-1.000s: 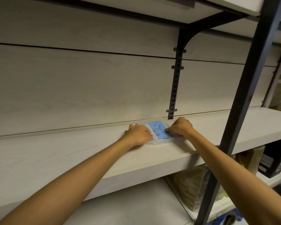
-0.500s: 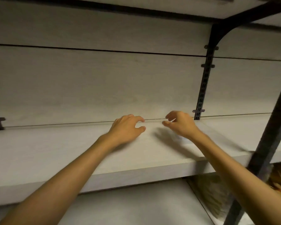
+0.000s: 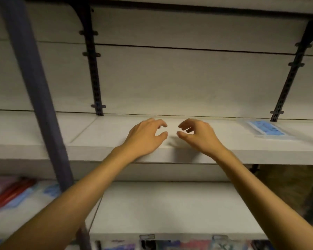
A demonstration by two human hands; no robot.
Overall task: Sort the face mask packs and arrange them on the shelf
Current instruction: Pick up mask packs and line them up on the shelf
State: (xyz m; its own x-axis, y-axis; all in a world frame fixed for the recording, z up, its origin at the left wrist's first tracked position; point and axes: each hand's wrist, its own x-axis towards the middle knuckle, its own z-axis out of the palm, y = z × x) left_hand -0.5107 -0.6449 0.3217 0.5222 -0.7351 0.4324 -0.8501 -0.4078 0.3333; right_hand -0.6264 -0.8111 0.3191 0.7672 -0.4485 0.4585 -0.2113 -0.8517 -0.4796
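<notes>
Both hands over the middle shelf (image 3: 116, 134), holding nothing. Left hand (image 3: 145, 137) w/ fingers loosely curled, thumb out, palm down just above the board. Right hand (image 3: 197, 135) same pose, mirrored; fingertips of the two near each other, not touching, bare shelf between them.

Task thing: one face mask pack (image 3: 266, 129), blue print in clear wrap, lies flat on the same shelf far to the right, just left of the right bracket (image 3: 285, 82), well apart from both hands. Looks placed and let go.

More stock lower down: red and blue packs (image 3: 11, 193) on the lower shelf at left, blurred; a row of packs (image 3: 170, 243) along the bottom edge, too blurred to tell type. Dark post (image 3: 34, 83) crosses the near left; left bracket (image 3: 93, 69) on the back wall.

Step, my read: btwn placements, one pack down, hands free. Task early, only one pack seen on this shelf.

Next move prob calls for: reach down to the lower stock, pick a matching pack, bring it up and lay it beside or on the blue one, edges lined up. Needs a flat grip so the slick wrap doesn't slip.
</notes>
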